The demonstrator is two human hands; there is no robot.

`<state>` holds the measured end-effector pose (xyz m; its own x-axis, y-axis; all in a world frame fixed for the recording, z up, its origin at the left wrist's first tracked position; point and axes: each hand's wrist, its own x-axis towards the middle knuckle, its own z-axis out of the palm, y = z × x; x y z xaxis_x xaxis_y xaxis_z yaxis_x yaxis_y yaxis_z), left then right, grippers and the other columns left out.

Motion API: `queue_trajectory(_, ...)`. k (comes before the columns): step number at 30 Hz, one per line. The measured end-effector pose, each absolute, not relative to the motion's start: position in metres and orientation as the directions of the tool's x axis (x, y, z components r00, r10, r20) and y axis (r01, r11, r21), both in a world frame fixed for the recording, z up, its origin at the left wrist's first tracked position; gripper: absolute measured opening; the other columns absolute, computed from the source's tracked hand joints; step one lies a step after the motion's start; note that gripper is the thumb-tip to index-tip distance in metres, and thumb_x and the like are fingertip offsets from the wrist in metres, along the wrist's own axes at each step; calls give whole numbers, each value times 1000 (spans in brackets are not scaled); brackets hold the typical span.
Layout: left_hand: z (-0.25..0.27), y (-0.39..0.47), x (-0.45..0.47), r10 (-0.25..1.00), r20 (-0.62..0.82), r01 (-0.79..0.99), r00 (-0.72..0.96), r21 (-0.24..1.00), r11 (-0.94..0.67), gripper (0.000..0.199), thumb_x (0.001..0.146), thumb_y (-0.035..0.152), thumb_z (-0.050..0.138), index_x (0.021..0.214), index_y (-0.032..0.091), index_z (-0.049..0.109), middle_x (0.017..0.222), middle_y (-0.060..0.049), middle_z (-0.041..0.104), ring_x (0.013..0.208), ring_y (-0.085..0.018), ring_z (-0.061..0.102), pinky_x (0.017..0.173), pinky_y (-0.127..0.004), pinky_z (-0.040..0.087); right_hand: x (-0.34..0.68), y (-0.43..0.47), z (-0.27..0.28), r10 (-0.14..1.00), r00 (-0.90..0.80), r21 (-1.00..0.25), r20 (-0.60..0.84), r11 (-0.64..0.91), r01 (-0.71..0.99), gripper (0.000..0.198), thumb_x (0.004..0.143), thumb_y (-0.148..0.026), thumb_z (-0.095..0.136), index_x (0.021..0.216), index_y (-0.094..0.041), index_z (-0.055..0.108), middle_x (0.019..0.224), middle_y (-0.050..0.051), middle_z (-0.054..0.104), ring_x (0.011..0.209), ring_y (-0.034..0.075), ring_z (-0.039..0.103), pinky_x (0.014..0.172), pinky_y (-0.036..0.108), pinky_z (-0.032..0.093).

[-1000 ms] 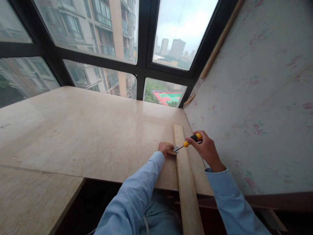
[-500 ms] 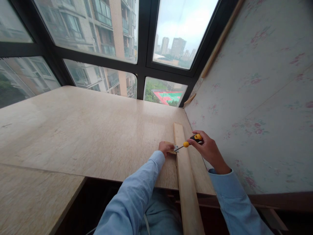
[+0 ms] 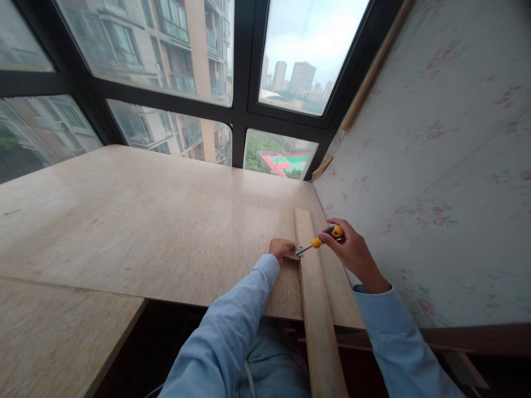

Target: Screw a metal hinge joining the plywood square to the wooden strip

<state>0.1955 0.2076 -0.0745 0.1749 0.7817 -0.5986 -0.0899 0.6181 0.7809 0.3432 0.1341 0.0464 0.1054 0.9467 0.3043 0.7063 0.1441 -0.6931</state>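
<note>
A long, pale wooden board [image 3: 317, 298] lies on the stone sill and juts past its front edge toward me. At the board's left edge sits a small metal hinge [image 3: 299, 251]. My left hand [image 3: 282, 250] is closed at the hinge's left side, its fingertips pressed to it; part of its grip is hidden. Wrapped around the handle of a yellow and black screwdriver [image 3: 328, 235] is my right hand [image 3: 352, 251]. The screwdriver slants down to the left, and its tip meets the hinge.
The beige stone sill [image 3: 166, 221] stretches left toward dark-framed windows [image 3: 240, 116]. A floral-papered wall [image 3: 448, 182] rises close on the right of my right hand. In front, a lower gap opens under the sill's edge, where my legs [image 3: 274, 359] are.
The screwdriver handle has turned slightly in my right hand. The fingers have shifted a little, while the tip stays at the hinge. My left hand and the board look unmoved.
</note>
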Motion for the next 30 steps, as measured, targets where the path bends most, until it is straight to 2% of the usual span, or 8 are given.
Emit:
queue_trajectory(3,-77,208,196,786,-596,-76,163,787,612,24,62,7,72,75,19,55,87,0,71,95,-22,70,68,-23,57,339,136,47,896,248,-543,368,-9,840,74,76,-75,58,122,-17,56,91,15,70,87,35,68,82,54,53)
queue_trajectory(9,-83,210,197,804,-571,-21,164,813,581,26,63,11,73,83,21,60,94,-1,72,97,-22,70,64,-22,57,344,138,34,958,115,-866,261,180,466,73,78,-52,67,139,-25,36,136,15,56,124,28,56,101,49,49)
queue_trajectory(12,-84,210,198,805,-569,-18,171,815,580,25,64,11,72,83,21,60,95,-1,73,97,-21,70,64,-20,56,348,136,34,974,-5,-910,224,212,356,66,79,-42,67,137,-28,38,140,13,53,128,26,54,104,49,46)
queue_trajectory(15,-83,210,198,798,-577,-33,175,806,590,24,63,10,71,82,21,60,91,0,72,97,-21,70,66,-21,56,346,135,39,969,48,-846,244,188,499,60,80,-50,66,131,-26,47,123,12,64,108,27,66,96,49,52)
queue_trajectory(18,-83,210,197,794,-583,-34,171,802,596,24,63,10,72,82,20,60,88,0,72,95,-21,70,66,-22,57,341,138,43,926,205,-655,318,59,753,66,76,-62,66,125,-20,55,98,11,69,82,28,68,87,53,54)
queue_trajectory(20,-83,210,197,798,-577,-51,171,804,592,23,63,10,73,79,20,59,85,0,71,94,-22,70,66,-24,58,338,140,42,901,258,-622,350,17,783,72,76,-66,64,128,-18,53,101,13,69,82,29,67,86,54,53)
queue_trajectory(26,-82,210,197,792,-590,-35,159,798,601,25,62,9,74,75,19,55,91,-1,71,96,-22,70,65,-22,57,342,143,30,953,112,-882,281,211,421,68,77,-48,67,136,-26,42,140,13,52,128,27,53,104,48,47)
queue_trajectory(30,-79,209,197,786,-593,-23,172,795,606,25,64,9,72,78,20,55,98,-1,72,98,-21,70,64,-20,56,345,139,35,968,19,-879,251,220,422,60,80,-48,66,132,-26,48,129,11,61,115,26,62,98,46,52)
